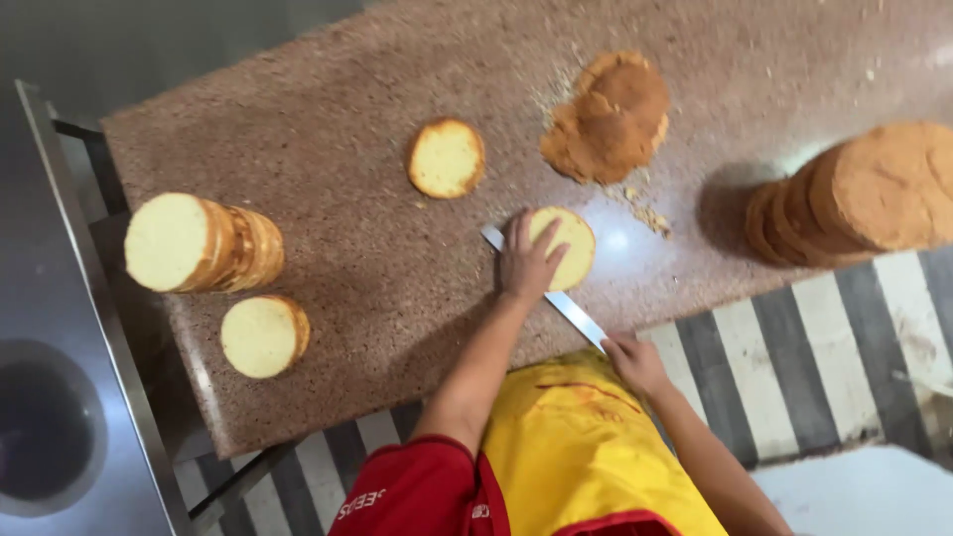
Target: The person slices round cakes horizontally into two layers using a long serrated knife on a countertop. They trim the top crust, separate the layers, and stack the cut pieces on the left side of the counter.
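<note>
No packages, labels or signs lie on the speckled brown stone tabletop (377,258); the only lettering is a small print on the red sleeve (417,486) at the bottom, beside a yellow apron (586,457).

Far left of the grip stands a tall stack of pale sponge rounds (204,243), and just below it a shorter stack (264,335), both near the tabletop's left edge. Up and left of the grip lies a single cake disc (446,158), well apart from the hands. The left hand (526,263) lies flat with fingers spread, pressing on the small round cake layer (564,246) near the tabletop's front edge, not clenched around it. A long knife (546,290) runs slantwise under that hand, its blade tip showing left of the cake. The right hand (635,362) is clenched on the knife's handle end, just off the front edge. Up and right of the grip sits a heap of brown crust trimmings (608,119) with crumbs below it. Far right leans a stack of brown-topped cakes (864,194). Nothing stands between the hands and the cake layer.
</note>
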